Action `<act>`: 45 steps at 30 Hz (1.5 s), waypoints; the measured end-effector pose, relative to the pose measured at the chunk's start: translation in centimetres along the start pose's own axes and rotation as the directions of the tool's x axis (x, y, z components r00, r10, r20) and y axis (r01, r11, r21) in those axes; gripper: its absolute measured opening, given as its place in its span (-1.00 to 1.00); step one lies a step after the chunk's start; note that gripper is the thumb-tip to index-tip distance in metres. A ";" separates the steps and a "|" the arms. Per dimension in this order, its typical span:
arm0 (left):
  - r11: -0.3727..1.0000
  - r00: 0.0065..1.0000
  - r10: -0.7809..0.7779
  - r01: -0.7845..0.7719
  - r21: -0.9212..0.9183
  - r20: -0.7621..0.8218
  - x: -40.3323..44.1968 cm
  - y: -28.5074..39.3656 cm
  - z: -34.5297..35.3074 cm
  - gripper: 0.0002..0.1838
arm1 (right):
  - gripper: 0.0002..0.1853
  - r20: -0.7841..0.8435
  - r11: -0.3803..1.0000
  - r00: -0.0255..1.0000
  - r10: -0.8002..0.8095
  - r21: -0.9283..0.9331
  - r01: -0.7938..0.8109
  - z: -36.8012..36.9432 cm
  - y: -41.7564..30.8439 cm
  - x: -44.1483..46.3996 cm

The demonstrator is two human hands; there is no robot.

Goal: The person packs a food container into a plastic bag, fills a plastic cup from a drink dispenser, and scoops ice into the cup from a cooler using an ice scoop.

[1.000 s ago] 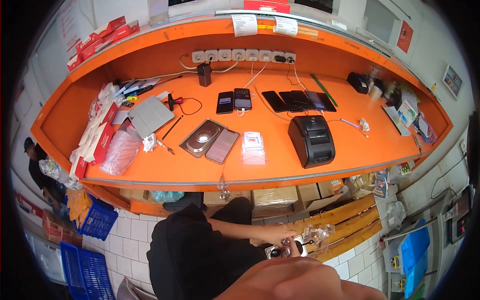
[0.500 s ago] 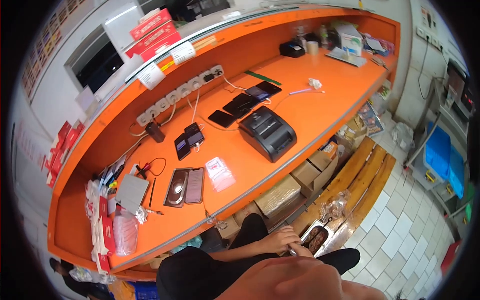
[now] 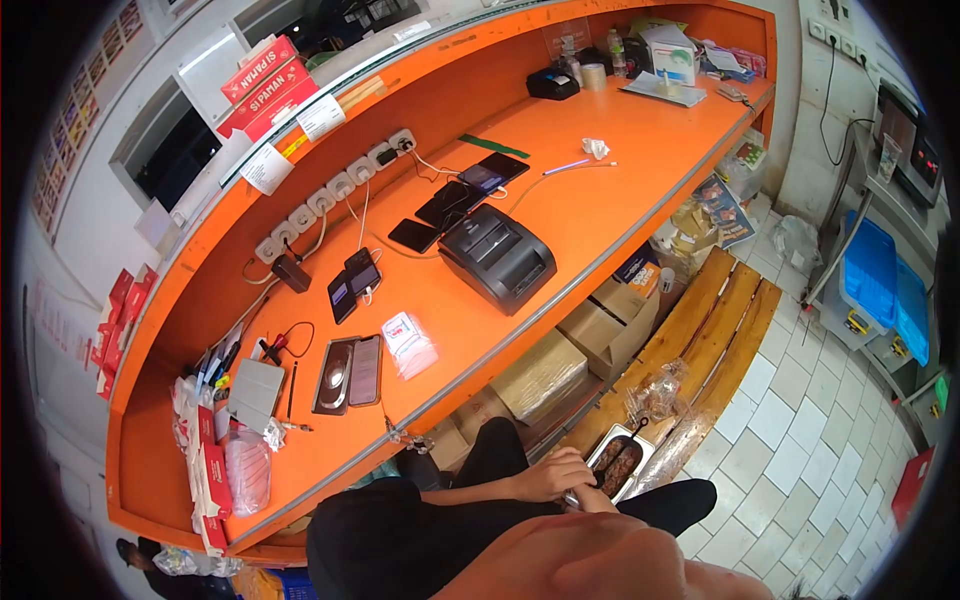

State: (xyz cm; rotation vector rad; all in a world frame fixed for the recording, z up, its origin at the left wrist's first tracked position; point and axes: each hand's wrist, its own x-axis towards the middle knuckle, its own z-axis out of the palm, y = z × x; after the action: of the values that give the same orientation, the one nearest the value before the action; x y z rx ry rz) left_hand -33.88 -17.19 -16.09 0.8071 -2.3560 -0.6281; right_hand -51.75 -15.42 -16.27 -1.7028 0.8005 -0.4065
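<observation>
My left hand [image 3: 552, 474] is closed over my lap, fingers curled against my right hand [image 3: 596, 498]. Between them a small shiny grey bit shows, too small to name. Most of my right hand's fingers are hidden, but it looks closed too. Just beyond the hands, on the wooden bench [image 3: 712, 325], stands a metal pan [image 3: 645, 462] of brown chunky food [image 3: 617, 464]. A dark-handled utensil [image 3: 638, 424] leans in the pan. Crumpled clear plastic [image 3: 660, 388] lies beside it.
The orange counter [image 3: 560, 225] carries a black receipt printer [image 3: 497, 258], several phones and a pink-and-white packet [image 3: 409, 346]. A power strip [image 3: 335, 193] with cables runs along its back. Cardboard boxes [image 3: 540, 376] sit underneath. Blue-lidded bins [image 3: 867, 270] stand at right. A person [image 3: 165, 570] shows at lower left.
The view has shifted, so the counter and its things sit further left in the picture. My hands stay together at my lap, with only a slight shift.
</observation>
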 end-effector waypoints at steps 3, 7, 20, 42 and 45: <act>0.999 0.999 -0.046 0.045 -0.009 -0.020 0.1 -0.2 -0.4 -0.71 | -0.65 -0.059 1.000 0.998 0.014 0.029 -0.012 -0.7 -0.8 -0.4; 0.982 0.982 -0.026 0.060 0.181 -0.184 -0.1 -2.2 -0.9 -0.74 | -0.67 -0.310 0.944 0.951 0.016 0.317 0.088 -2.2 -1.3 -2.0; 0.854 0.803 -0.519 0.502 -0.139 -0.293 -4.3 -4.3 -1.2 -0.56 | -0.51 -0.833 0.865 0.451 0.320 0.063 -0.498 -5.2 12.1 -1.2; 0.632 0.735 -0.649 0.665 -0.398 0.196 -10.2 -6.3 7.2 -0.54 | -0.58 -0.610 0.881 0.767 0.202 -0.229 -0.414 -0.5 10.8 1.6; 0.615 0.731 -0.633 0.675 -0.408 0.254 -10.3 -6.5 8.6 -0.55 | -0.65 -0.614 0.765 0.759 0.215 -0.377 -0.522 0.7 11.0 0.9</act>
State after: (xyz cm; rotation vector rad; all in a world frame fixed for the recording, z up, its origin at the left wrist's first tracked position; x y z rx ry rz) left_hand -30.04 -12.91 -29.87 1.4278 -1.7697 -1.5092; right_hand -53.94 -16.81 -27.00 -1.8732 1.8004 -0.4011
